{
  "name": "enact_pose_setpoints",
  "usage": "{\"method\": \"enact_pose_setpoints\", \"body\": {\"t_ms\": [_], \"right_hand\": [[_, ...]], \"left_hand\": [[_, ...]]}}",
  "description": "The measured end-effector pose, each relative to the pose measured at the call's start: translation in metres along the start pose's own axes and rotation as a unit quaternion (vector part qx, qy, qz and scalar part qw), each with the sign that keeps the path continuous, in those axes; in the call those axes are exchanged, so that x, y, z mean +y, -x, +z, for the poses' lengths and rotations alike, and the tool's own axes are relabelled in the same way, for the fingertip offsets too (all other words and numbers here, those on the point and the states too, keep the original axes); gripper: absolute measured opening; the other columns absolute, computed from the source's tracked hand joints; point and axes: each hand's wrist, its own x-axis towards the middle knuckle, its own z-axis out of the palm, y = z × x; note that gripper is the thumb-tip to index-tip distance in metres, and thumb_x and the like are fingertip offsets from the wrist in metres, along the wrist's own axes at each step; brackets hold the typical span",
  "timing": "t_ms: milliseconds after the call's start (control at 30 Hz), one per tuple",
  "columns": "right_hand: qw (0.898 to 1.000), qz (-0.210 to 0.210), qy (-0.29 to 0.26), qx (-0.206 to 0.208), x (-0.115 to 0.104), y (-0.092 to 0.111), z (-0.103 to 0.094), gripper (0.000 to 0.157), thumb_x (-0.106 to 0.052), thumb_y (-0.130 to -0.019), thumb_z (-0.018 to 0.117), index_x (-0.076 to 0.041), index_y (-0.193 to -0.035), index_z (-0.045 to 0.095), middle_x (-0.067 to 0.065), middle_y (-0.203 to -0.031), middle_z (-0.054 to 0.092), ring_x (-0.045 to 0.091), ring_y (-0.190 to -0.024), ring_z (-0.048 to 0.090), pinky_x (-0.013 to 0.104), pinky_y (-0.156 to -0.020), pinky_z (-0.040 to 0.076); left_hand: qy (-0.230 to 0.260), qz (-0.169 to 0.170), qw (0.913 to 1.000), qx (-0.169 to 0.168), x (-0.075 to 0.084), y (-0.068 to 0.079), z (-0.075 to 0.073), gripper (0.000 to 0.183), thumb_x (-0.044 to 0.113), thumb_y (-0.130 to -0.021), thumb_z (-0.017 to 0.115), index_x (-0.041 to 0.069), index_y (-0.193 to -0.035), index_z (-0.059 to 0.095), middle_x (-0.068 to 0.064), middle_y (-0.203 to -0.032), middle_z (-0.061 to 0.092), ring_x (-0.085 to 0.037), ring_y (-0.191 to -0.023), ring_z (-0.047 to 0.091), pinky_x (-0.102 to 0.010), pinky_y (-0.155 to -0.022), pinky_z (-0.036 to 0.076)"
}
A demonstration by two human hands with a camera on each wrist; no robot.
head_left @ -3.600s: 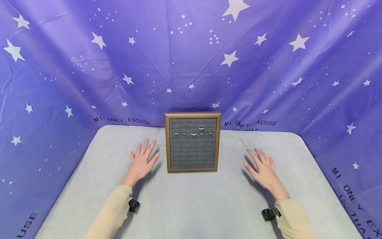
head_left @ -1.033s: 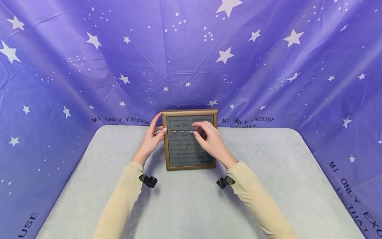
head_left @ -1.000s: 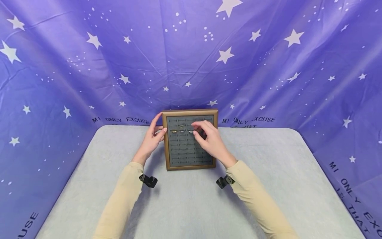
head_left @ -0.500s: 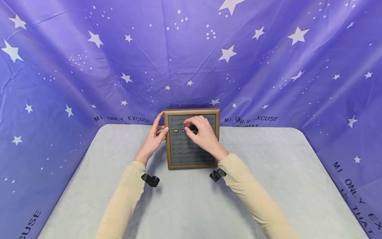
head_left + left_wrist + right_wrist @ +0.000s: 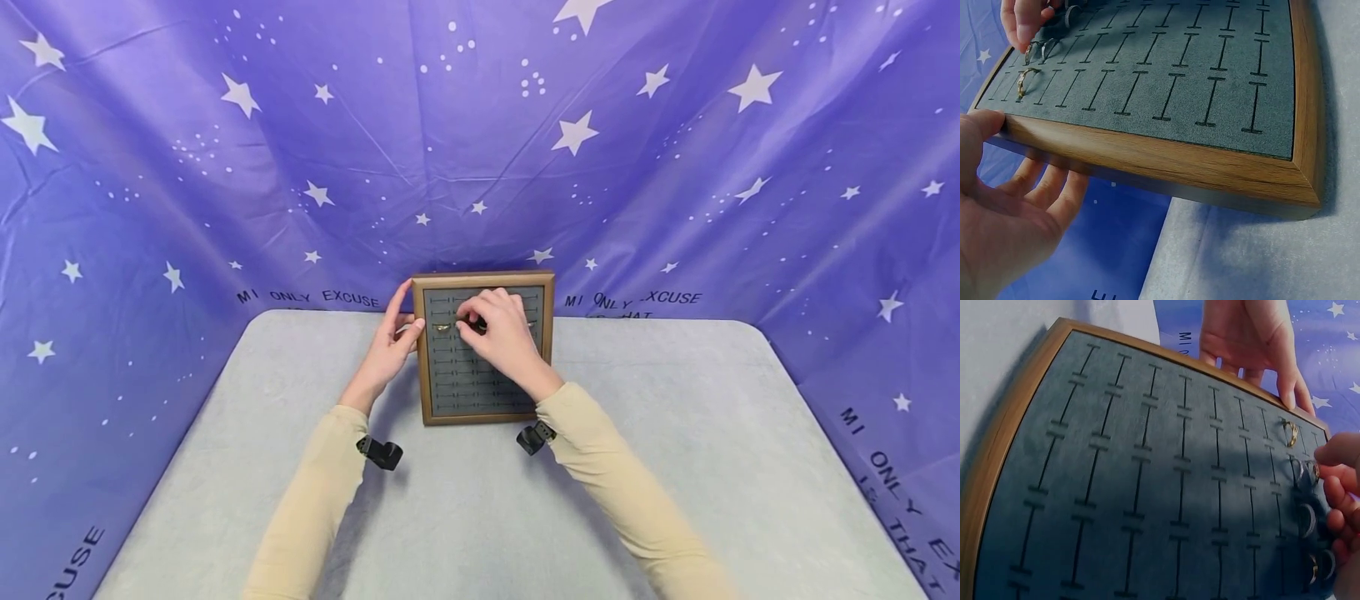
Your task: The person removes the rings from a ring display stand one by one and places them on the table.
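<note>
A wood-framed ring display board (image 5: 446, 392) with a slotted grey face leans back on the table. My left hand (image 5: 384, 354) grips its left edge, thumb on the front and fingers behind. My right hand (image 5: 504, 333) is over the upper rows, thumb and fingertip pinching a gold-coloured ring (image 5: 1315, 472) at its slot. Right beside that is a silver ring (image 5: 1298, 470) in the row below. A gold ring (image 5: 442, 328) sits in the leftmost column, nearest my left thumb. In the right wrist view more rings, including a silver one (image 5: 1308, 520), stand under my right hand, partly hidden.
The table (image 5: 457, 517) has a pale grey cover. Behind and beside it hangs a purple star-printed cloth (image 5: 337, 150), close to the board's top. A black wrist camera (image 5: 382, 453) sits on my left wrist and another (image 5: 534, 437) on my right.
Both hands have come from the table's sides to the board. Over the last second my right hand has moved left across the rings, while my left hand keeps its grip on the frame.
</note>
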Motion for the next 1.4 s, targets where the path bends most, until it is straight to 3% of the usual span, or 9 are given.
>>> {"method": "enact_pose_setpoints", "body": {"t_ms": [400,700,833,967,1200,1300,1400], "right_hand": [[0.998,0.050,0.031,0.023,-0.010,-0.004,0.006,0.008,-0.012,-0.081,0.075,-0.014,-0.078,0.068,-0.002,-0.071,0.051,0.020,-0.076,0.044,0.041,-0.074,0.032],[0.997,0.062,-0.017,0.030,-0.009,-0.002,0.005,0.012,-0.009,-0.080,0.073,-0.014,-0.075,0.064,-0.003,-0.070,0.047,0.020,-0.076,0.042,0.041,-0.075,0.028],[0.995,0.061,-0.068,0.040,-0.006,-0.001,0.005,0.012,-0.007,-0.079,0.072,-0.013,-0.074,0.064,-0.004,-0.069,0.046,0.018,-0.074,0.040,0.040,-0.075,0.026],[0.983,0.071,-0.160,0.048,-0.006,0.000,0.002,0.010,-0.006,-0.079,0.072,-0.012,-0.076,0.065,-0.002,-0.067,0.047,0.018,-0.073,0.041,0.038,-0.077,0.024],[0.937,0.129,-0.321,0.052,-0.010,0.003,-0.012,0.003,-0.004,-0.084,0.068,-0.002,-0.084,0.066,0.003,-0.074,0.050,0.019,-0.074,0.046,0.031,-0.069,0.037],[0.927,0.136,-0.345,0.048,-0.010,0.005,-0.016,0.006,-0.004,-0.084,0.066,0.002,-0.087,0.065,0.003,-0.075,0.050,0.018,-0.072,0.046,0.030,-0.064,0.038],[0.925,0.133,-0.353,0.058,-0.010,0.007,-0.018,0.003,-0.001,-0.084,0.064,0.001,-0.086,0.064,0.004,-0.076,0.051,0.016,-0.071,0.046,0.031,-0.062,0.037]], "left_hand": [[0.005,0.001,1.0000,0.003,-0.001,0.000,0.001,0.063,0.005,-0.101,0.047,0.017,-0.156,0.017,-0.030,-0.121,0.051,-0.024,-0.095,0.058,-0.028,-0.081,0.054],[0.003,0.006,1.0000,0.003,0.000,0.001,0.001,0.064,0.003,-0.101,0.048,0.017,-0.156,0.018,-0.029,-0.117,0.052,-0.023,-0.091,0.061,-0.030,-0.081,0.054],[0.008,0.009,0.9999,0.005,-0.001,0.001,0.001,0.064,0.003,-0.101,0.048,0.016,-0.156,0.018,-0.030,-0.118,0.052,-0.022,-0.090,0.061,-0.030,-0.081,0.055],[0.016,0.012,0.9998,0.008,-0.002,0.000,0.001,0.064,0.002,-0.100,0.048,0.016,-0.155,0.019,-0.029,-0.116,0.053,-0.020,-0.088,0.062,-0.030,-0.080,0.055],[0.009,0.014,0.9998,0.010,-0.001,0.001,0.002,0.064,0.002,-0.100,0.048,0.016,-0.156,0.019,-0.029,-0.115,0.053,-0.022,-0.089,0.061,-0.030,-0.080,0.055],[0.003,0.014,0.9998,0.011,-0.001,0.002,0.002,0.064,0.002,-0.100,0.048,0.017,-0.156,0.019,-0.029,-0.116,0.053,-0.023,-0.089,0.060,-0.030,-0.080,0.055],[-0.003,0.015,0.9998,0.011,-0.001,0.002,0.002,0.064,0.002,-0.100,0.048,0.017,-0.156,0.019,-0.029,-0.116,0.053,-0.024,-0.090,0.060,-0.030,-0.081,0.055]]}}
